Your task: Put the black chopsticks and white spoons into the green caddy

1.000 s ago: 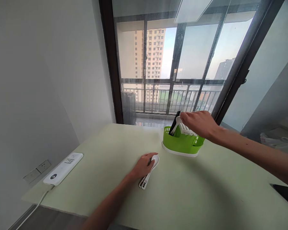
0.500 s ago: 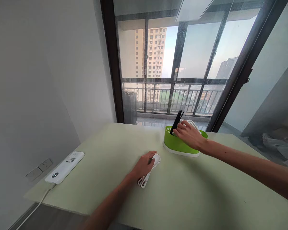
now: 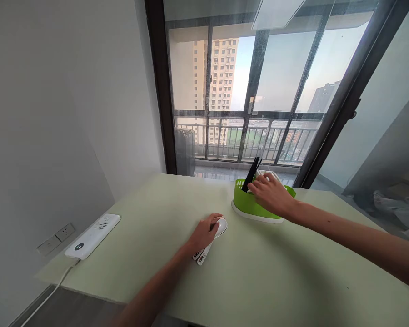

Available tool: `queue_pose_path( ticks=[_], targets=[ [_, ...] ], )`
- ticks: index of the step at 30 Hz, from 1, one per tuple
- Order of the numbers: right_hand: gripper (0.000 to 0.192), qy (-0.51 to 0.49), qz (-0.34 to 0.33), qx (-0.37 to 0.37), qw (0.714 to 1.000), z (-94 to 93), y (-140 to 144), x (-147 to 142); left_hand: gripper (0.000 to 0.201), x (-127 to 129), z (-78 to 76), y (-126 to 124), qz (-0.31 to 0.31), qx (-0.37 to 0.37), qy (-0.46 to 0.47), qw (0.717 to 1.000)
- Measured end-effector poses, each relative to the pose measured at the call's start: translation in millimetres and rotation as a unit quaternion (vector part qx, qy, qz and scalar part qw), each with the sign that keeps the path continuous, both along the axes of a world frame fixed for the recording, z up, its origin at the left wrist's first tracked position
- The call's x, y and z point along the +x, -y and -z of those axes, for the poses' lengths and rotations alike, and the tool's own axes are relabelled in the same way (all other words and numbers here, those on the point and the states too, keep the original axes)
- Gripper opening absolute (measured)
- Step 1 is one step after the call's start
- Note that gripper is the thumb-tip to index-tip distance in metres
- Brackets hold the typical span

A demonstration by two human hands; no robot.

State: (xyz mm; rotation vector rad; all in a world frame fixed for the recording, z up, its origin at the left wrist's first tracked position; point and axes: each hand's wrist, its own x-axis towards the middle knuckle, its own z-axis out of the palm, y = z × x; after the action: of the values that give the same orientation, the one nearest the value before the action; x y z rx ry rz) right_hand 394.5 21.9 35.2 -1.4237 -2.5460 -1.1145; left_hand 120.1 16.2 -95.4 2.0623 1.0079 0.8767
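Head view shows the left hand (image 3: 202, 234) resting on white spoons (image 3: 211, 238) lying near the middle of the pale green bench (image 3: 276, 272), fingers curled over the bowls and pressing them down. The right hand (image 3: 271, 195) lies over a green basket (image 3: 248, 204) toward the far edge, fingers loosely spread among white utensils beside black chopsticks (image 3: 252, 175) that lean upright in it. A white power strip (image 3: 92, 236) sits at the left edge.
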Motion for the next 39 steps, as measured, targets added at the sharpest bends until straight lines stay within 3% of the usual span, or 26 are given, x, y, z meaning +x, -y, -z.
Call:
queue_pose_path(
  ticks=[3,6,9,12,17,21,24,26,33,36,39],
  targets=[
    [0.028,-0.035,-0.023,0.008,0.999,-5.2,11,-7,0.035,0,-0.6,0,-0.003,-0.014,0.009,1.0],
    [0.033,-0.071,-0.093,-0.007,0.993,-6.7,26,-20,0.036,0,-0.2,-1,-0.003,-0.031,0.024,0.999],
    [0.028,-0.089,-0.168,-0.053,0.98,0.3,39,-36,0.037,-1,0.4,-3,-0.007,-0.054,0.046,0.997],
    [0.026,-0.105,-0.193,-0.105,0.97,11.5,45,-47,0.043,-3,0.3,-5,-0.01,-0.091,0.069,0.993],
    [0.02,-0.187,-0.101,-0.229,0.95,25.3,42,-57,0.049,-4,-1.7,-9,-0.016,-0.146,0.138,0.98],
    [0.027,-0.299,-0.018,-0.322,0.898,31.8,31,-69,0.054,-5,-5.1,-10,-0.015,-0.21,0.214,0.954],
    [0.031,-0.366,0.01,-0.373,0.853,32.0,21,-83,0.056,-7,-8.5,-10,-0.009,-0.237,0.27,0.933],
    [0.033,-0.386,0.027,-0.384,0.838,30.4,15,-95,0.055,-8,-10.6,-11,-0.002,-0.241,0.292,0.925],
    [0.023,-0.385,0.069,-0.349,0.851,23.4,1,-121,0.054,-7,-11.1,-14,0.005,-0.237,0.359,0.903],
    [0.021,-0.385,0.069,-0.328,0.86,11.1,-2,-114,0.058,-7,-13.3,-16,-0.001,-0.276,0.416,0.866],
    [0.022,-0.39,0.072,-0.292,0.87,-15.4,-4,-96,0.062,-10,-16.1,-19,-0.006,-0.318,0.458,0.83]
  ],
)
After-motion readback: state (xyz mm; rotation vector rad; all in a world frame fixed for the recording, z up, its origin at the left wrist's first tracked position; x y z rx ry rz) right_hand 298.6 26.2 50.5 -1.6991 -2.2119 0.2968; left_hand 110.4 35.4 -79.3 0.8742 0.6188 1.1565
